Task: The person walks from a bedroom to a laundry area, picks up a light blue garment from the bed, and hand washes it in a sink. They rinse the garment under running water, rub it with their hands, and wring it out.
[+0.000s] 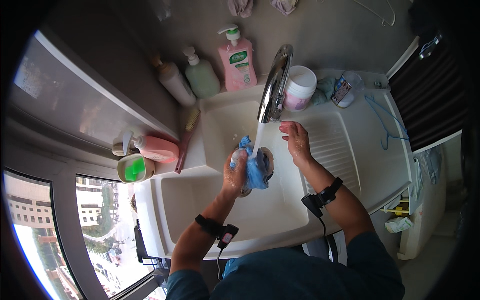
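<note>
Beneath the chrome faucet point(275, 82), my left hand point(236, 172) grips a wet blue cloth point(257, 172) with white suds on it. A stream of water point(258, 138) runs from the spout onto the cloth. The bundle hangs over the white sink basin point(277, 213), partly covering the drain. My right hand point(297, 142) is raised just right of the stream, near the faucet's lever, fingers slightly apart and nothing in them. Whether its fingertips touch the lever I cannot tell. Wet foam clings to both hands.
Pump bottles, one a pink soap bottle point(238, 63), line the back rim beside a white tub point(300, 88). On the left ledge are a scrub brush point(187, 138), a pink pump bottle point(159, 149) and a soap box point(135, 168). A ribbed washboard point(330, 146) and blue hanger point(386, 122) are right.
</note>
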`<state>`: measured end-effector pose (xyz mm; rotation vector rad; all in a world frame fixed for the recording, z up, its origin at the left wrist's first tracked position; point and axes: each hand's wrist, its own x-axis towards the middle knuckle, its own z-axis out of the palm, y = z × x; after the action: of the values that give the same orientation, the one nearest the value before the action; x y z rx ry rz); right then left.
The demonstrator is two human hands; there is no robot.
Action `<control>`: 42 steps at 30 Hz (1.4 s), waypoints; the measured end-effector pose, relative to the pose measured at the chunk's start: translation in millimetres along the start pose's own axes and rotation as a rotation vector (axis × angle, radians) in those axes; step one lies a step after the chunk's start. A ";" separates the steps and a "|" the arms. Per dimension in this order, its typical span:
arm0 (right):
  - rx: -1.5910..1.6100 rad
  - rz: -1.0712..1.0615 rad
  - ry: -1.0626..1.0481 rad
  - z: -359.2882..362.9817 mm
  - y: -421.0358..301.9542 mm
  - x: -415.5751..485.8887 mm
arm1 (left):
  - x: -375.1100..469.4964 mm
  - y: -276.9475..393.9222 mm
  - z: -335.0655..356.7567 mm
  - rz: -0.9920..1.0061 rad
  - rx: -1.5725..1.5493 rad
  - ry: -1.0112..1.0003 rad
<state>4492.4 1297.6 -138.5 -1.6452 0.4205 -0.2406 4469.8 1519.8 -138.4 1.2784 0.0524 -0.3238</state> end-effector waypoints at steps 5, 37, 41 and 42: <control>0.078 0.042 0.117 -4.3 -14.8 16.2 | -17.4 7.0 -13.3 -0.049 -0.008 -0.036; 0.025 -0.439 -0.329 7.7 -134.1 -130.4 | -86.1 144.5 8.3 0.560 0.556 -0.193; 0.088 -0.409 -0.376 -6.1 -140.1 -136.4 | -91.2 156.8 2.7 0.552 0.794 -0.227; 0.077 -0.441 -0.386 -9.3 -141.8 -137.3 | -93.4 158.7 2.0 0.558 0.850 -0.221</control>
<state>4382.4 1355.7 15.0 -1.6471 -0.2455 -0.2546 4422.8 1577.1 30.3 2.0108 -0.6846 0.0186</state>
